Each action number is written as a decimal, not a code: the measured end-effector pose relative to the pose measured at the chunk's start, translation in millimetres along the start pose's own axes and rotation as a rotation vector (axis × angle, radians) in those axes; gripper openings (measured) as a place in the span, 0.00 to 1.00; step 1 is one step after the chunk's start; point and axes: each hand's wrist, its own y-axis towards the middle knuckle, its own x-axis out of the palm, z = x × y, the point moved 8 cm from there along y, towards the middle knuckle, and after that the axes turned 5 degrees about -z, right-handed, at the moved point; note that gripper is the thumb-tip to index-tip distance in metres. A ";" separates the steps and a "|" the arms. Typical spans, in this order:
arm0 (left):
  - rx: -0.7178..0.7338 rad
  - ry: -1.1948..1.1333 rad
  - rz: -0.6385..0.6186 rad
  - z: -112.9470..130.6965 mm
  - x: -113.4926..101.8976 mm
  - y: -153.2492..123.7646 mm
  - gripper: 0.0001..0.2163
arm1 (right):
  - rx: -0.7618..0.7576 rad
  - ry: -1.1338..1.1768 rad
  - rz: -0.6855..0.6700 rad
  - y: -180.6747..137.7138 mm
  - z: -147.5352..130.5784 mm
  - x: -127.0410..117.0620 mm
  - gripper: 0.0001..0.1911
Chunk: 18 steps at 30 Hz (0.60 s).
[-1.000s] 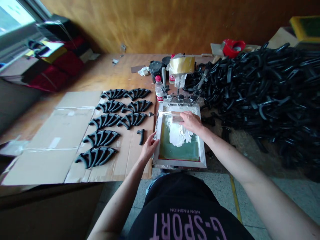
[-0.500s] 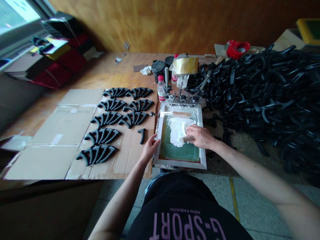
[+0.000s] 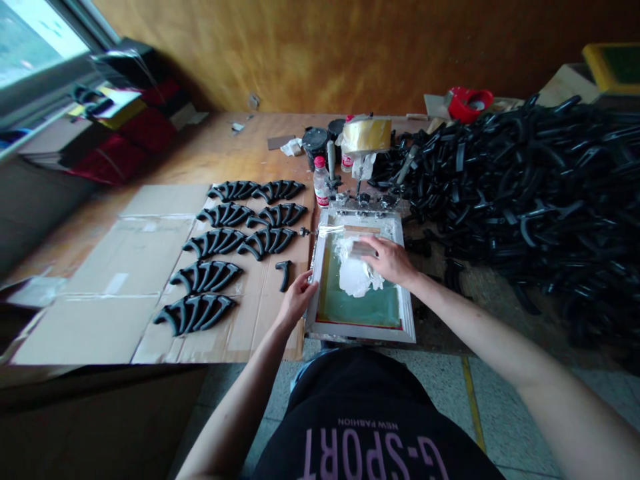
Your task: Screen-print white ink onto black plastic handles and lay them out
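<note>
Since half a second ago, the right hand (image 3: 393,261) has moved up the screen, taking its scraper (image 3: 361,249) from the lower part of the white paste (image 3: 356,283) to the upper part. Its grip is narrow, holding the scraper, whose near end the fingers hide. The left hand (image 3: 297,298) stays at the left rim of the one metal screen frame (image 3: 409,319), fingertips touching it; how firmly its grip closes there cannot be told. One wooden strip (image 3: 361,229) lies above the paste.

Eight fanned clusters of black curved handles (image 3: 207,274) lie on the cardboard (image 3: 255,320): two in each of the three far rows, one in each of the two near rows. One single handle (image 3: 284,275) lies apart, near the left hand. Overlap makes the handles within each cluster hard to count.

Beyond the frame, the table (image 3: 220,147) carries two red-capped bottles, one in front (image 3: 321,185) and one mostly hidden behind a tape roll (image 3: 367,135), plus two dark pots (image 3: 315,141), the rear one partly covered. One red tape dispenser (image 3: 469,105) sits behind the heap of black parts (image 3: 525,180), too tangled to count and cut off at the right edge.
</note>
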 end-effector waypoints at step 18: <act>0.520 -0.230 0.090 196.6 -15.9 -9.0 0.21 | 0.297 -0.006 0.183 -18.4 136.2 -84.1 0.13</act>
